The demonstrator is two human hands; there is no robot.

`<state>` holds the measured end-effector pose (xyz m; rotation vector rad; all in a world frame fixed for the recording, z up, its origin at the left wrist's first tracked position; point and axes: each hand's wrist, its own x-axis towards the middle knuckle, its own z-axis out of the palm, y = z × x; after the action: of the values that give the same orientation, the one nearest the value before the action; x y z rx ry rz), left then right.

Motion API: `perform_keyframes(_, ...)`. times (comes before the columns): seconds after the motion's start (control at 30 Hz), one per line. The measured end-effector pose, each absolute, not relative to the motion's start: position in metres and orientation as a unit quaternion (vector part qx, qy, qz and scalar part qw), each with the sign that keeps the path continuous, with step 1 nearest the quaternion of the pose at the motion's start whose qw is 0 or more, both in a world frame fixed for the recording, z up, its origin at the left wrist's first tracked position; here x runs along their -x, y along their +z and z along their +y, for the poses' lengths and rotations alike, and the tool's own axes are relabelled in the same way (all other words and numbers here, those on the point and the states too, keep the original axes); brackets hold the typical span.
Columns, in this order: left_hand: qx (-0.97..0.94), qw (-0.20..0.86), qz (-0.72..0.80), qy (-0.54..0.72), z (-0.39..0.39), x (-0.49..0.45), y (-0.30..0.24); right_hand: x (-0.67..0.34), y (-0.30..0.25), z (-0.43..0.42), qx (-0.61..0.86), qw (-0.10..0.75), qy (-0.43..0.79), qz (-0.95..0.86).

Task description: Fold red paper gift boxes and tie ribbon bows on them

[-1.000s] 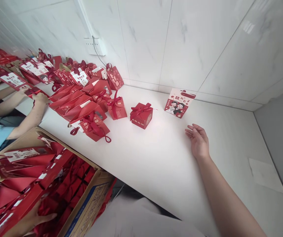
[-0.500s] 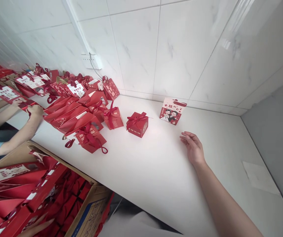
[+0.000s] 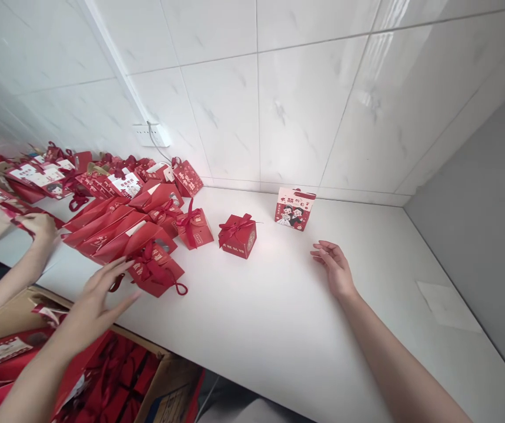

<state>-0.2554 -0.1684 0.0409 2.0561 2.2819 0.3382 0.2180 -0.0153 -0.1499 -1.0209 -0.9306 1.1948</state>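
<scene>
My right hand (image 3: 334, 270) lies on the white counter (image 3: 278, 329), fingers loosely apart, holding nothing. It is nearest a pink-and-red printed gift box (image 3: 294, 208) by the wall. My left hand (image 3: 97, 299) hovers with fingers spread, empty, next to a red ribboned box (image 3: 157, 271) at the counter's front edge. A small red cube box with a bow (image 3: 237, 235) stands between my two hands.
Several red gift boxes and flat red bags (image 3: 115, 226) crowd the counter's left side. A cardboard carton (image 3: 164, 382) of red bags stands below the counter. Another person's hands (image 3: 36, 226) work at far left. A wall socket (image 3: 150, 135) and a paper sheet (image 3: 448, 305) are also visible.
My left hand has risen from the carton to the counter's edge, fingers spread. My right hand stayed put. The view has tilted up.
</scene>
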Motion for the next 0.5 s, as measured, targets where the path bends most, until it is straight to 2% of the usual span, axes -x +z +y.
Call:
perform_keyframes(0.17, -0.760, 0.034, 0.636, 0.133, -0.085, 0.248, 0.024, -0.216, -0.151, -0.015, 0.444, 0.603, 0.509, -0.424)
perform_keyframes(0.33, -0.731, 0.078, 0.656, 0.174, -0.019, 0.243, 0.014, -0.215, -0.150, -0.014, 0.444, 0.590, 0.512, -0.439)
perform_keyframes(0.5, -0.731, 0.074, 0.658, 0.165, 0.013, 0.229, -0.002, -0.214, -0.146, -0.014, 0.449, 0.573, 0.510, -0.457)
